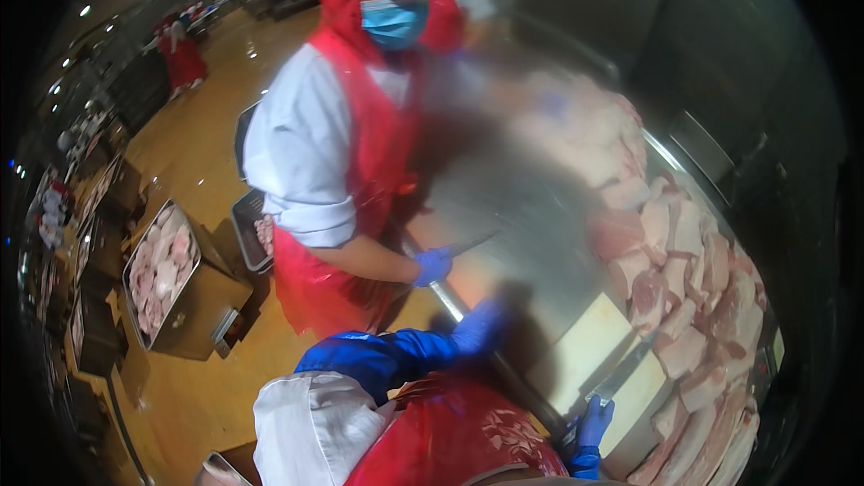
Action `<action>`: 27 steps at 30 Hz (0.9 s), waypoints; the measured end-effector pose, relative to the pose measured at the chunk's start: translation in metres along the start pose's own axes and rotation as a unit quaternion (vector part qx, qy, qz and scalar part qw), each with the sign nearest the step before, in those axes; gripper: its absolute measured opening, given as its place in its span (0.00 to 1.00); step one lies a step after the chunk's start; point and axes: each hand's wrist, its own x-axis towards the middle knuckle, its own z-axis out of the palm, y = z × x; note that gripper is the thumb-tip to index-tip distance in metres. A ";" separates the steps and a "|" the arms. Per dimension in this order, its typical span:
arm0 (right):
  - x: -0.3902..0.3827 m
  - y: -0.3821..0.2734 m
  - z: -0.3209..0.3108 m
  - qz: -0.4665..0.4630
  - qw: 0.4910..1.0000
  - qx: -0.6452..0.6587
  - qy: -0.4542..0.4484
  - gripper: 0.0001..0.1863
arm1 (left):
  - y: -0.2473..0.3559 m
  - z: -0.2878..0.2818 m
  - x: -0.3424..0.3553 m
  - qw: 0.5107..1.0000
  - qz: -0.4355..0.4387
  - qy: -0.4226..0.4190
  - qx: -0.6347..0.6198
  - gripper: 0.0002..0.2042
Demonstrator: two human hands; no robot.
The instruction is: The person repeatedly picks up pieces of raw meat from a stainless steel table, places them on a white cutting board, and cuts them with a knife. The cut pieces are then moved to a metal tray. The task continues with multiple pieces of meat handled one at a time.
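My right hand (592,423), in a blue glove, is closed on a knife near the table's front edge. The knife's blade (623,369) points away from me over a white cutting board (585,342). My left hand (481,326), also gloved in blue, hovers by the metal table rim; motion smears its fingers, and nothing held can be made out. Many cut pieces of raw, pale pink meat (684,292) are heaped along the right side of the steel table (504,252), beside the board.
At my left a co-worker in a red apron (333,279) holds another knife (472,243) over the table. A metal bin (202,310) full of meat and a grey crate (247,216) stand on the yellow-brown floor. More bins (94,333) line the far left. A blur veils the table's far end.
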 end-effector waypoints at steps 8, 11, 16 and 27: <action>-0.009 0.004 -0.032 -0.071 0.994 -0.014 0.077 0.07 | 0.023 0.004 0.006 0.999 0.007 0.034 0.017 0.23; 0.012 0.002 -0.047 -0.037 0.997 0.003 0.074 0.11 | 0.034 -0.002 0.012 0.999 0.008 0.040 0.013 0.22; 0.056 -0.009 -0.058 -0.179 0.981 -0.045 0.056 0.15 | 0.018 0.015 0.013 0.995 0.015 0.080 0.062 0.19; 0.034 -0.011 -0.105 -0.079 0.940 -0.160 -0.291 0.10 | 0.032 0.027 0.013 0.989 -0.053 0.101 0.093 0.20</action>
